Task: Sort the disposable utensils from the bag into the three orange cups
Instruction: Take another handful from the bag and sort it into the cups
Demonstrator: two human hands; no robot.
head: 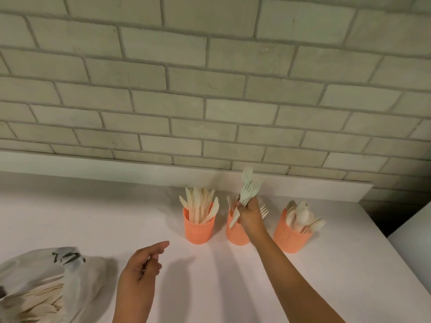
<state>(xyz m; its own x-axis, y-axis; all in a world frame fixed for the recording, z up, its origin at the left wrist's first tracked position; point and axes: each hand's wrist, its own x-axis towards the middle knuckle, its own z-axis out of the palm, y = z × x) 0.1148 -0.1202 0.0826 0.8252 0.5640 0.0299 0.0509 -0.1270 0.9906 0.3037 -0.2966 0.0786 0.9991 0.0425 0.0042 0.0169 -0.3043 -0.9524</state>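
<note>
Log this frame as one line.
phase: placing forks | right hand: grips forks at middle cup | left hand: empty, over counter | left cup: knives | right cup: spoons | bag: utensils inside

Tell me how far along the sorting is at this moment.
Done: knives stand in the left cup, spoons in the right cup. In hand: the right hand grips a bunch of forks above the middle cup, which already holds some. Left: the bag still shows utensils inside; the left hand is empty.
</note>
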